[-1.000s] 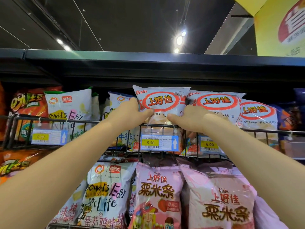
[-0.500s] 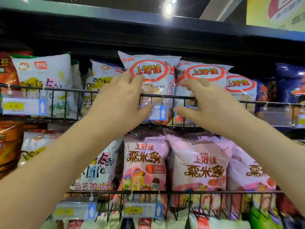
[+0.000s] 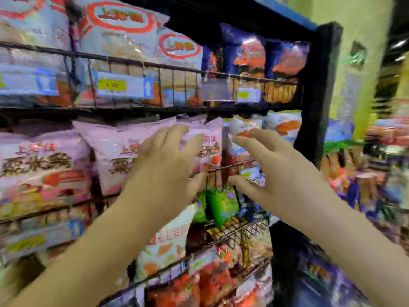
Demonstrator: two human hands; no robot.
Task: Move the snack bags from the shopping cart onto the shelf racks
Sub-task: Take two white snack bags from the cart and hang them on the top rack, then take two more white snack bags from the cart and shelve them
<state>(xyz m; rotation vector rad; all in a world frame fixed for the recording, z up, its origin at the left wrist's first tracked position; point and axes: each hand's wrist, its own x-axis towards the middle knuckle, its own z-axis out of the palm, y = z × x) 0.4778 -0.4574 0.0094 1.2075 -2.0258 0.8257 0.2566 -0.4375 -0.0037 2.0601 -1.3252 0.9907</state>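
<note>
Hovering empty-handed at the shelf, cart out of frame

Head view, heavy motion blur: left hand [image 3: 168, 165] and right hand [image 3: 274, 171] are both raised in front of the pink snack bags [image 3: 44, 162] on the middle rack [image 3: 223, 169], fingers straight and spread, gripping nothing; can't tell if the left fingertips touch a pink bag or sit just off it. Top rack [image 3: 132, 60] is packed with white bags [image 3: 119, 29] and blue bags [image 3: 243, 47], with green bags [image 3: 221, 202] on the rack below the hands. Snack bags in sight are all on the racks, none in hand. Shopping cart isn't visible, so what's left can't be counted; judging by the free hands, one placement looks finished and the next fetch from the cart hasn't begun
</note>
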